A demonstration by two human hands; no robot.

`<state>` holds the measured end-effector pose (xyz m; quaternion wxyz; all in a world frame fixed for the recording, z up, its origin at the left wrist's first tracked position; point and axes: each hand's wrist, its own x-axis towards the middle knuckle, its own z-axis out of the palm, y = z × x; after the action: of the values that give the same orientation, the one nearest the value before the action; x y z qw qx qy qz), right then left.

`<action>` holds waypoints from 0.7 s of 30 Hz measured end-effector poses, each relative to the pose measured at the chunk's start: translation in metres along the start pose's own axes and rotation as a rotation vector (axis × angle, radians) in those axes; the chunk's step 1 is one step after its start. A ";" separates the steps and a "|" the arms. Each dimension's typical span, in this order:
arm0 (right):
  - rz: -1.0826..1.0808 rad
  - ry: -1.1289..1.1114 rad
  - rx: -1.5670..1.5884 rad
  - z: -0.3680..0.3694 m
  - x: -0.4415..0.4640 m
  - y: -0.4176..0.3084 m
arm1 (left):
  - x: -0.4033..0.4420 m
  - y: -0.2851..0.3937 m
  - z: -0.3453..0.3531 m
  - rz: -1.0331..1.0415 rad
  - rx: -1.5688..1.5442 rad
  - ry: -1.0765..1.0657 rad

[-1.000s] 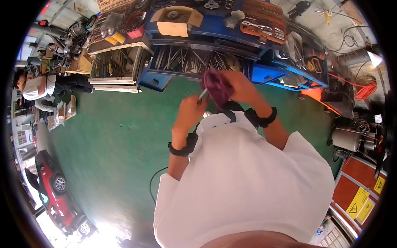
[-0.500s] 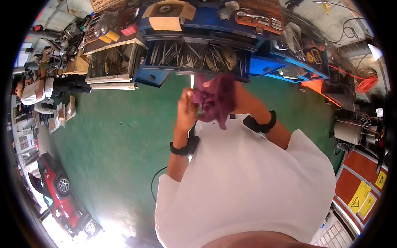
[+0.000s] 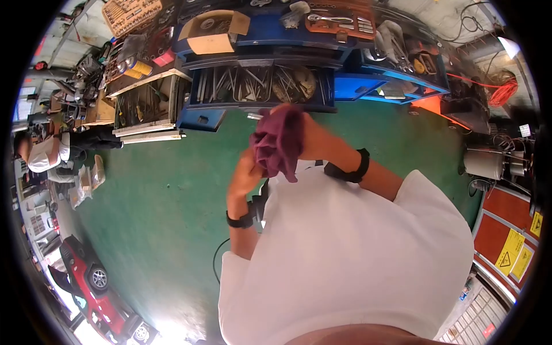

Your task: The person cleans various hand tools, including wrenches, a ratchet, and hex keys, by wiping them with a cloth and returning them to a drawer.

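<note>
A crumpled maroon cloth is bunched between my two hands, in front of the blue tool drawers. My right hand is closed on the cloth from the right, its fingers mostly covered by the folds. My left hand is closed at the cloth's lower left side, its fingertips hidden. The short bright end of a metal tool juts out at the cloth's upper left; the cloth covers the remainder, so its exact kind does not show.
An open drawer ahead holds many metal tools. On the blue cabinet lie a cardboard box and an orange socket case. A wooden-edged drawer unit stands left. Another person is at far left, above a red car.
Both hands and the cloth have shifted left in view and slightly down. The cloth now covers more of the metal tool and my left fingers. The surroundings have shifted too, with the head's movement.
</note>
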<state>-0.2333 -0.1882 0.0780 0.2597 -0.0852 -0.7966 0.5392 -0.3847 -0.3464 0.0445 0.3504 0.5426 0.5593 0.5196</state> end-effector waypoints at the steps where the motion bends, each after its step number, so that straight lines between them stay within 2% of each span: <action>1: 0.180 -0.023 0.327 0.004 -0.002 0.003 | -0.001 0.000 -0.006 -0.097 0.026 -0.052; 2: 0.177 -0.015 0.320 0.003 0.000 0.005 | -0.001 0.000 -0.010 -0.192 0.056 -0.106; 4: -0.106 0.052 0.394 -0.001 0.007 0.010 | 0.002 0.006 -0.009 -0.142 0.085 -0.090; 6: -0.095 0.055 0.379 -0.003 0.009 0.030 | 0.002 0.005 -0.012 -0.090 0.118 -0.068; 8: -0.141 0.102 0.223 -0.003 0.017 0.030 | -0.006 -0.003 -0.014 -0.174 -0.193 -0.005; 10: -0.146 0.150 0.094 0.001 0.015 0.024 | -0.007 -0.001 -0.011 -0.152 -0.208 0.050; 12: -0.142 0.101 0.115 0.005 0.021 0.022 | -0.001 0.000 -0.012 -0.115 -0.214 0.111; 13: 0.006 0.025 0.539 0.011 0.024 0.018 | -0.003 0.000 -0.015 -0.122 -0.199 0.081; 17: -0.013 0.035 0.436 0.002 0.023 0.012 | -0.010 -0.014 -0.025 -0.195 -0.110 -0.059; 19: -0.079 -0.103 0.371 0.001 0.024 0.022 | -0.008 -0.011 -0.020 -0.202 -0.144 -0.001; 21: -0.074 -0.129 0.368 0.002 0.027 0.021 | -0.008 -0.006 -0.017 -0.215 -0.172 0.057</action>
<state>-0.2604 -0.1701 0.0677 0.2391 0.0278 -0.7021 0.6702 -0.4013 -0.3570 0.0415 0.4334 0.4324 0.5773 0.5403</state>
